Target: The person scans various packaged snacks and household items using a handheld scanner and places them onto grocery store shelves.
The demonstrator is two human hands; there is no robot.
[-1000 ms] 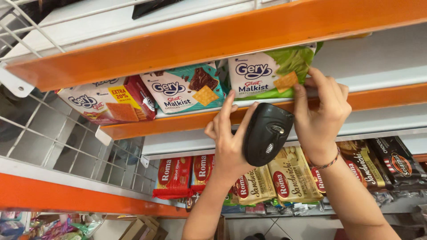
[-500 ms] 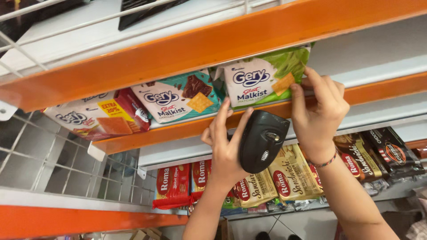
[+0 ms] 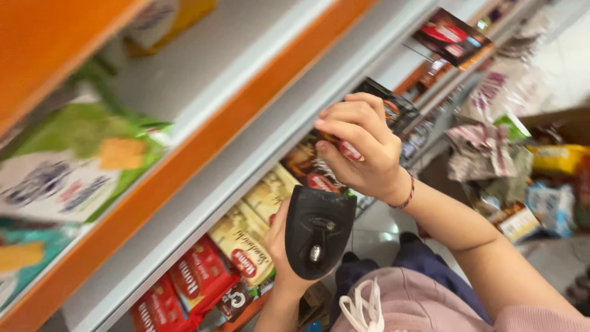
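My left hand grips a black handheld scanner, held up in front of the lower shelf. My right hand, with a beaded bracelet on the wrist, pinches the front edge of a dark brown biscuit packet in the lower shelf row, just above the scanner. More dark packets stand behind my fingers. Beside them to the left lie yellow biscuit packets and red ones.
A green-and-white cracker packet sits on the orange-edged shelf above. At the right, bagged and boxed goods are piled on the floor. My pink top with a white drawstring fills the bottom.
My right hand dropped from the green cracker packet on the upper shelf to the dark packets on the lower shelf. The view swung down and tilted; the scanner stays in my left hand.
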